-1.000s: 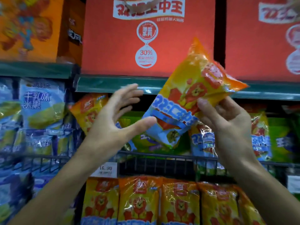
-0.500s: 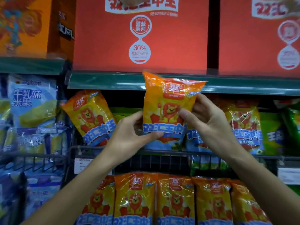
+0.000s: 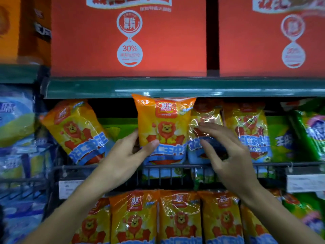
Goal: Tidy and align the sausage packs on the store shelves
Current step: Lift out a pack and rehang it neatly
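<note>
Upright, orange lion pack (image 3: 162,131) pinched in left hand (image 3: 123,155), right hand (image 3: 223,152) spread alongside.

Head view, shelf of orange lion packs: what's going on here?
A person is straightening sausage packs on a wire-fronted shelf. The left hand grips the centre orange pack, which stands upright behind the wire rail. The right hand, fingers spread, is at the neighbouring pack. The pack further left leans tilted.
</note>
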{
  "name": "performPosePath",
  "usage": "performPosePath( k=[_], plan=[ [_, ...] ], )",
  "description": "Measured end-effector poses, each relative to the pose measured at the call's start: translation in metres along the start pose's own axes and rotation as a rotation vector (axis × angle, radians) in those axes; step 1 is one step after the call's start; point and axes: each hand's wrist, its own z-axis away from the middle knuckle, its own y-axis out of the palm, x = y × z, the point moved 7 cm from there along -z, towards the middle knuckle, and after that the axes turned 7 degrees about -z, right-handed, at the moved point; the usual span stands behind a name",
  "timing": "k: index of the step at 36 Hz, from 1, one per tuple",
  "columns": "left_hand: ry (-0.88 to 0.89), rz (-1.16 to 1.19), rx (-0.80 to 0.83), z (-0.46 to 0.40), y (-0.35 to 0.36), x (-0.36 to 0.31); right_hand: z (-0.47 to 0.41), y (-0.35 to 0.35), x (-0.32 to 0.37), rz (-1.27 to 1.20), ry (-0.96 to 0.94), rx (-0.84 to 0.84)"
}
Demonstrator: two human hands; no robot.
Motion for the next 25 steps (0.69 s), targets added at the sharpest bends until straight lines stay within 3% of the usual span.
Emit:
performPosePath(
  k=[3,10,18,22,25],
  plan=[
    [-0.035,-0.047,-0.015,-0.009,0.000,0.001,0.002,0.006,-0.006,0.123,0.015,0.086],
    [-0.156,-0.184,0.090,-0.035,0.001,0.023,0.004,0.011,-0.002,0.190,-0.023,0.103],
    [-0.172,0.063,0.045,-0.035,0.005,0.012,0.003,0.009,-0.006,0.162,0.004,0.082],
    [-0.194,-0.023,0.199,-0.032,0.011,0.005,0.004,0.011,-0.004,0.184,-0.023,0.077],
    [-0.214,-0.143,0.118,-0.027,0.004,0.009,0.005,0.011,-0.003,0.200,-0.027,0.084]
  ],
)
